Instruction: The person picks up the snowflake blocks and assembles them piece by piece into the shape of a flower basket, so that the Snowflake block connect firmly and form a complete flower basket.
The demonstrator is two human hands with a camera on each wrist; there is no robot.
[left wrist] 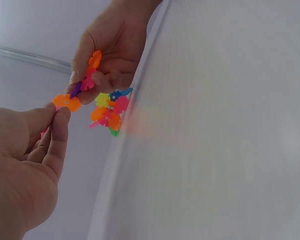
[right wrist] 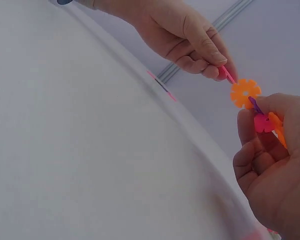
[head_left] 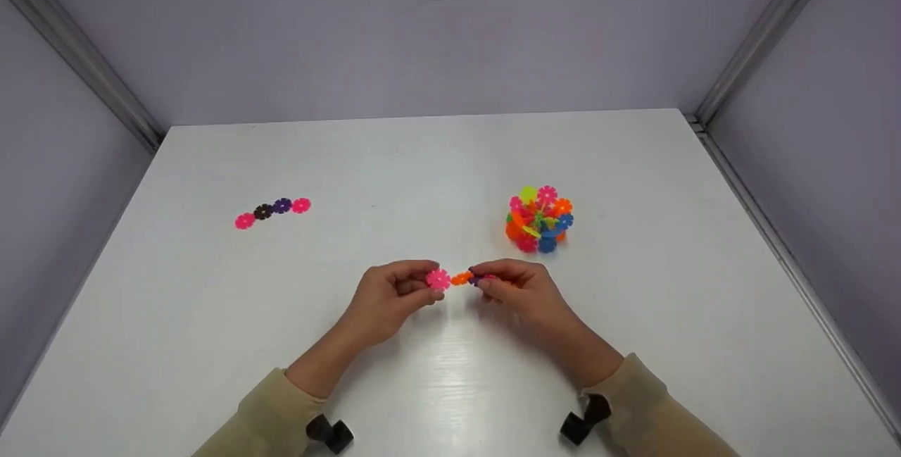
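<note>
Above the white table, my left hand [head_left: 391,296] pinches a pink notched snowflake disc [head_left: 438,279] between thumb and fingers. Facing it, my right hand [head_left: 524,293] holds a short chain of linked discs by its purple disc [right wrist: 255,105]. An orange disc [right wrist: 246,93] sits at the chain's end between the two hands, its edge meeting the pink disc in the right wrist view. Further along the chain, a second pink disc [right wrist: 264,123] and a second orange disc [left wrist: 94,59] lie within the curve of my right hand, partly hidden in the head view.
A ball-shaped cluster of many-coloured discs [head_left: 540,221] stands on the table [head_left: 394,168] beyond my right hand. At the left lies a joined row of pink, dark and purple discs [head_left: 282,205]. Pale panels [head_left: 436,34] enclose the table's back and sides.
</note>
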